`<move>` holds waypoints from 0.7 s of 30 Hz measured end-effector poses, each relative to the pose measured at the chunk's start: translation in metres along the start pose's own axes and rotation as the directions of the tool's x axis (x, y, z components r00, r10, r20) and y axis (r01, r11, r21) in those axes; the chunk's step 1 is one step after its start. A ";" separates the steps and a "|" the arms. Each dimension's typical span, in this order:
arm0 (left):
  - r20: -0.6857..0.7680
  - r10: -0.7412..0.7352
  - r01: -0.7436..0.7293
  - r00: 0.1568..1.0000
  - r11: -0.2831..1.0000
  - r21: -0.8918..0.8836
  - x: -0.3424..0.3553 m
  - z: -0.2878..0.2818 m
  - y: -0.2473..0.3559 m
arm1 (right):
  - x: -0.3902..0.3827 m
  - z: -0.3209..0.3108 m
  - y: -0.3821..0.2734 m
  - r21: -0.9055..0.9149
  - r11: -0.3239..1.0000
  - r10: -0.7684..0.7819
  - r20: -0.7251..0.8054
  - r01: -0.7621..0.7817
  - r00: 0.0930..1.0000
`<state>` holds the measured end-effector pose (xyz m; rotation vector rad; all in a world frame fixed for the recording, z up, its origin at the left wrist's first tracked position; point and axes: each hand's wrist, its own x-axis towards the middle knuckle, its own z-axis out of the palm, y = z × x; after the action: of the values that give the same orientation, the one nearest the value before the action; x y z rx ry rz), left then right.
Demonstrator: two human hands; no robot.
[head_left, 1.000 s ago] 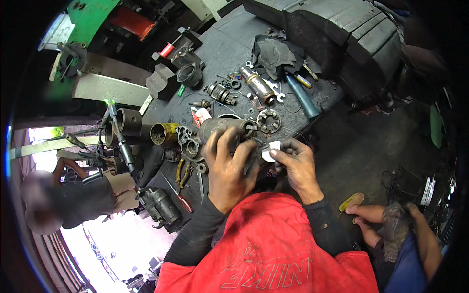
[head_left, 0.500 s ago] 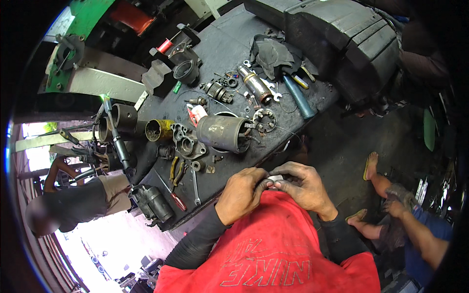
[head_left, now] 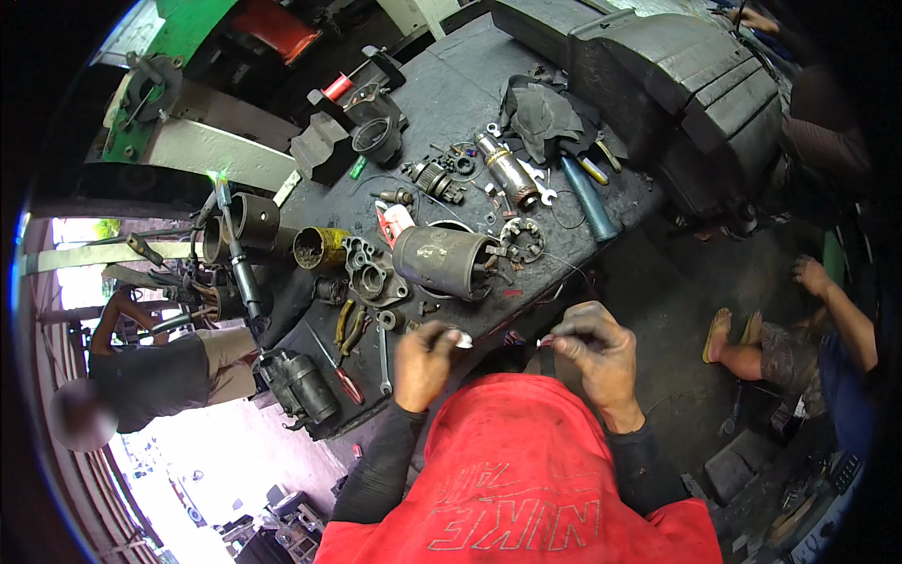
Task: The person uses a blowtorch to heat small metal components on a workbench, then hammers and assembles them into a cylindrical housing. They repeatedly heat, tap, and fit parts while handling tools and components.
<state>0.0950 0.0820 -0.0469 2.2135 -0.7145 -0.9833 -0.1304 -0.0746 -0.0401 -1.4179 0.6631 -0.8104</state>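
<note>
My left hand (head_left: 425, 368) is closed in a pinch on a small white piece (head_left: 464, 340) off the bench's front edge; its fingers are a little blurred. Apart from it, my right hand (head_left: 601, 359) pinches something tiny and dark reddish that I cannot make out. Nearest on the bench lie a cylindrical starter motor housing (head_left: 434, 259), a ring-shaped brush holder (head_left: 522, 241) and a cast metal end cover (head_left: 372, 274). A wrench (head_left: 384, 361), pliers with yellow handles (head_left: 349, 327) and a red-handled screwdriver (head_left: 348, 383) lie left of my left hand.
An armature (head_left: 505, 169), a drive gear (head_left: 432, 180), a dark blue-green tube (head_left: 588, 199) and dark rags (head_left: 543, 117) lie farther back. A large black casing (head_left: 686, 103) stands at the right. A black starter motor (head_left: 296, 387) sits at the near left corner. Other people are at both sides.
My hands, together half a second ago, have moved apart to left and right. The white piece stays in my left hand. At the right, a co-worker's arm has swung away from the legs.
</note>
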 end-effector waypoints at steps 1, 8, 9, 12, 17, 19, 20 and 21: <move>-0.111 0.105 -0.093 0.988 0.990 0.108 0.002 -0.010 -0.010 | 0.003 0.004 0.004 0.234 0.962 0.151 -0.034 -0.139 0.988; -0.458 0.391 -0.143 0.798 0.862 0.485 -0.014 -0.052 0.015 | 0.035 0.020 0.035 0.396 0.856 0.405 -0.114 -0.332 0.907; -0.437 0.484 -0.230 0.758 0.826 0.515 -0.017 -0.048 0.029 | 0.044 0.024 0.043 0.322 0.876 0.423 -0.152 -0.360 0.893; -0.367 0.644 -0.409 0.671 0.734 0.542 -0.015 -0.023 0.064 | 0.057 0.038 0.055 0.319 0.870 0.437 -0.146 -0.376 0.887; -0.234 0.723 -0.528 0.650 0.651 0.546 0.009 0.004 0.089 | 0.048 0.052 0.039 0.679 0.569 0.619 0.019 -0.464 0.785; -0.217 0.748 -0.554 0.627 0.624 0.552 0.014 0.008 0.091 | 0.046 0.052 0.031 0.716 0.536 0.599 0.050 -0.447 0.799; -0.205 0.762 -0.569 0.615 0.608 0.553 0.016 0.009 0.091 | 0.047 0.051 0.028 0.700 0.542 0.615 0.046 -0.465 0.787; -0.205 0.777 -0.581 0.596 0.593 0.557 0.017 0.010 0.092 | 0.048 0.050 0.027 0.689 0.553 0.612 0.045 -0.468 0.789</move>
<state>0.0768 0.0061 0.0048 2.0519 -1.5460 0.1110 -0.0597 -0.0849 -0.0604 -0.3993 0.8031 -0.5897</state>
